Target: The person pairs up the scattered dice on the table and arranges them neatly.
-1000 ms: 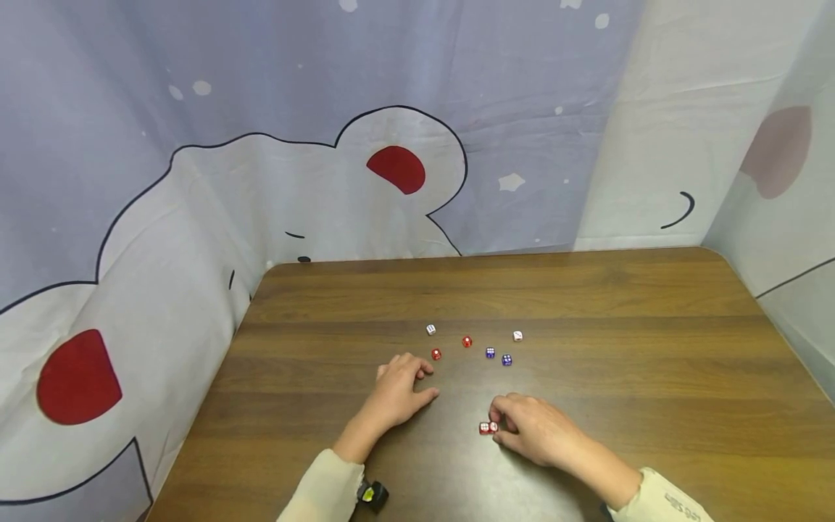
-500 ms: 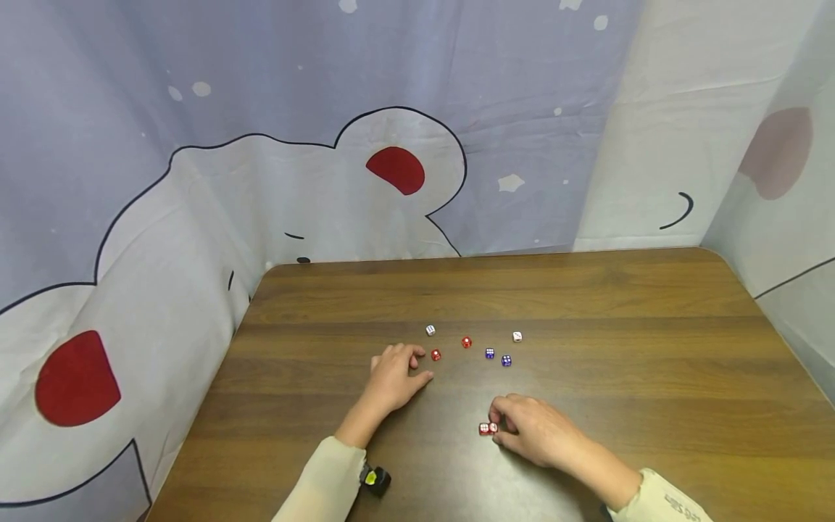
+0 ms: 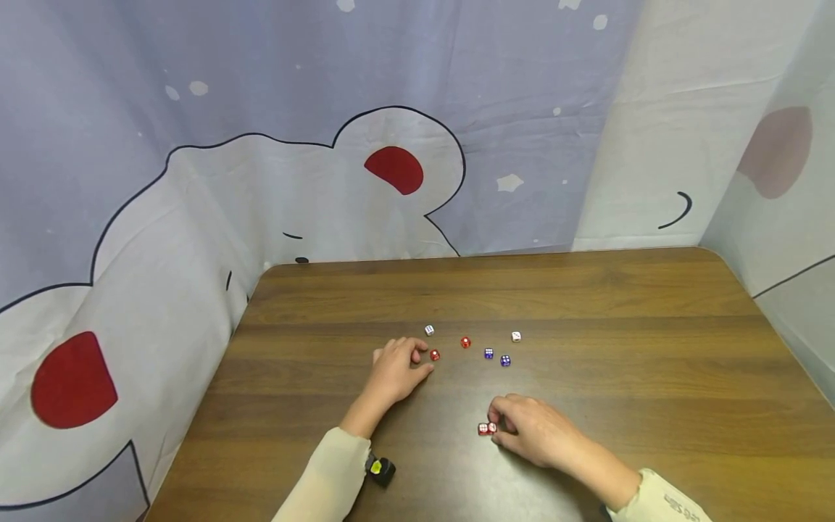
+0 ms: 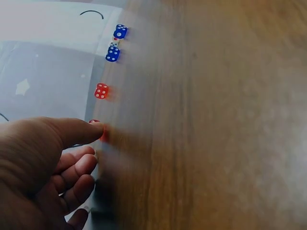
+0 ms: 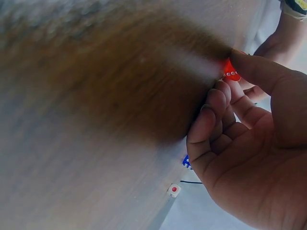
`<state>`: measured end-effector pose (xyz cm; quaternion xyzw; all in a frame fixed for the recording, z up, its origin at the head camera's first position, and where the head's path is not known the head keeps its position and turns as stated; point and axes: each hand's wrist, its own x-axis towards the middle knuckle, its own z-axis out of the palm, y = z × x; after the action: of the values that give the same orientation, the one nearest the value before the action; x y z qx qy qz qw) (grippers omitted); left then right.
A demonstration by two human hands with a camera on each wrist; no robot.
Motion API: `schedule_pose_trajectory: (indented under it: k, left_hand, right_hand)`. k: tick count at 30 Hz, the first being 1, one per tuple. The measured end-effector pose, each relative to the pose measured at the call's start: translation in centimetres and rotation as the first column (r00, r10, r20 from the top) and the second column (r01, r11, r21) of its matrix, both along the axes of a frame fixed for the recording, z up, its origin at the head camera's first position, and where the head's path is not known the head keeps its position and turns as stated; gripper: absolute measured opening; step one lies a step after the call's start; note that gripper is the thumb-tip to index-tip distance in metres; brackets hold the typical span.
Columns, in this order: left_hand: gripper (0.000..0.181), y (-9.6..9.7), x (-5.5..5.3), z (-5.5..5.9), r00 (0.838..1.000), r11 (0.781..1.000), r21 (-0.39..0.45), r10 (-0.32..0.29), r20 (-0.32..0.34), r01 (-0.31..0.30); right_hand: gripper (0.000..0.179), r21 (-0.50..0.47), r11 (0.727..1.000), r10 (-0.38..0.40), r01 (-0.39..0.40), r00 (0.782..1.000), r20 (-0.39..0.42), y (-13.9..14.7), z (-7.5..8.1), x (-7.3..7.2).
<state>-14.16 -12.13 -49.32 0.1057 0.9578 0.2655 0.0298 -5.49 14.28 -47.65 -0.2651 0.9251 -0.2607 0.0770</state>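
Two red dice (image 3: 483, 429) sit side by side on the wooden table in the head view. My right hand (image 3: 538, 433) pinches the right-hand one between thumb and fingers; that red die (image 5: 232, 72) shows in the right wrist view. Farther back, my left hand (image 3: 394, 371) has thumb and forefinger spread around the left side of another red die (image 3: 435, 354), its fingertips just short of it. In the left wrist view the thumb partly hides this red die (image 4: 94, 121), and the other fingers are loosely bent.
Behind the hands lie a white die (image 3: 429, 330), a red die (image 3: 466, 342), two blue dice (image 3: 488, 354) and another white die (image 3: 517, 336). A patterned curtain (image 3: 313, 196) hangs along the back and left edges of the table (image 3: 620, 304).
My left hand has moved away from me, up to the single red die on the left. My right hand and the paired red dice have stayed in place.
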Motion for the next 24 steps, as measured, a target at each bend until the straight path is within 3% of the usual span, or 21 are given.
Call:
schedule_pose_trajectory:
  k: [24]
  left_hand:
    - [0.015, 0.68, -0.3, -0.15, 1.0, 1.0, -0.018, -0.012, -0.023, 0.012]
  right_hand:
    - [0.021, 0.001, 1.0, -0.006, 0.006, 1.0, -0.001, -0.05, 0.08, 0.19]
